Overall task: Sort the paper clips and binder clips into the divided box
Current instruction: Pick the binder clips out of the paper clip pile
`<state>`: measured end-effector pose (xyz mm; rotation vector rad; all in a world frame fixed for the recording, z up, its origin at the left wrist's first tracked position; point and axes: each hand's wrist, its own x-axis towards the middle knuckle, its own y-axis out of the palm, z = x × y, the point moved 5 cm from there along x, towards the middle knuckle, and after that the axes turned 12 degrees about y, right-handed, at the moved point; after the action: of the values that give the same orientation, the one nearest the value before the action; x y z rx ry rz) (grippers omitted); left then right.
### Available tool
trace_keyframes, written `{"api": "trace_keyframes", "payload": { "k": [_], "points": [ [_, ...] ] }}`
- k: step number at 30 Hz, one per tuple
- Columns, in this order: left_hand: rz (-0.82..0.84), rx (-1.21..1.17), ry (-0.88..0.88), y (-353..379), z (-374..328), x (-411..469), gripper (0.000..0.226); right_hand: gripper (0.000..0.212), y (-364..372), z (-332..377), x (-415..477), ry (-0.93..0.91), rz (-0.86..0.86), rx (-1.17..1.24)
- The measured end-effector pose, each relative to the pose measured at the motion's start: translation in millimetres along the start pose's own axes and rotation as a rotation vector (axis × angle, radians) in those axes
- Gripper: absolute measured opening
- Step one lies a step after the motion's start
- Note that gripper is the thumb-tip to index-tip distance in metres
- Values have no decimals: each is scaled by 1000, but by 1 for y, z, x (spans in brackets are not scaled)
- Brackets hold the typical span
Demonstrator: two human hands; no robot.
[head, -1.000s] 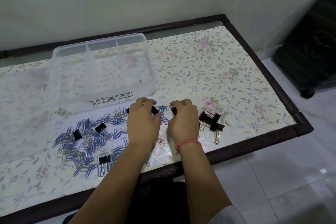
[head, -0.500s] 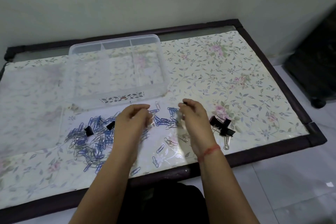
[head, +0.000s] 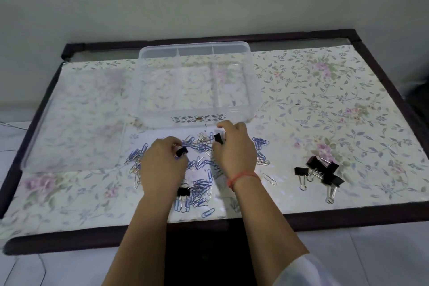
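Note:
A clear divided box (head: 196, 116) stands at the table's far middle, its compartments bare. Just in front of it lies a scatter of blue and silver paper clips (head: 200, 165) mixed with black binder clips. My left hand (head: 162, 165) hovers over the pile's left part and pinches a black binder clip (head: 182, 151) at its fingertips. My right hand (head: 234, 148), with a red thread at the wrist, pinches another black binder clip (head: 218, 139) close to the box's front wall. One binder clip (head: 183, 192) lies by my left wrist. A separate heap of binder clips (head: 321, 169) sits to the right.
The clear box lid (head: 74, 121) lies flat to the left of the box. The floral-covered table (head: 348, 104) has a dark raised frame all round. A single paper clip (head: 270, 179) lies between the pile and the right heap.
The view has swung so the table sits more centred. Both hands moved back down into the pile, and each now pinches a black binder clip.

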<state>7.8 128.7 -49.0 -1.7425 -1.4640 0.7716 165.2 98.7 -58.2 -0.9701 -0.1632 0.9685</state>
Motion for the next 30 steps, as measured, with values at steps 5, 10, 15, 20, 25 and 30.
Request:
{"api": "trace_keyframes", "payload": {
  "k": [5,10,15,20,25,30],
  "points": [
    [42,45,53,8,-2,8,31,37,10,2,4,-39,1,-126],
    [92,42,27,8,-2,6,20,31,8,1,1,-47,34,-121],
    [128,-11,37,12,0,3,17,23,8,-8,-3,-45,89,-90],
    [30,174,-96,8,-4,3,29,16,-4,-16,-3,31,99,91],
    [92,240,-66,18,-13,7,27,13,-8,-24,1,68,176,180],
    [26,74,-75,5,-14,5,16,16,-10,-28,2,196,242,494]
  ]
}}
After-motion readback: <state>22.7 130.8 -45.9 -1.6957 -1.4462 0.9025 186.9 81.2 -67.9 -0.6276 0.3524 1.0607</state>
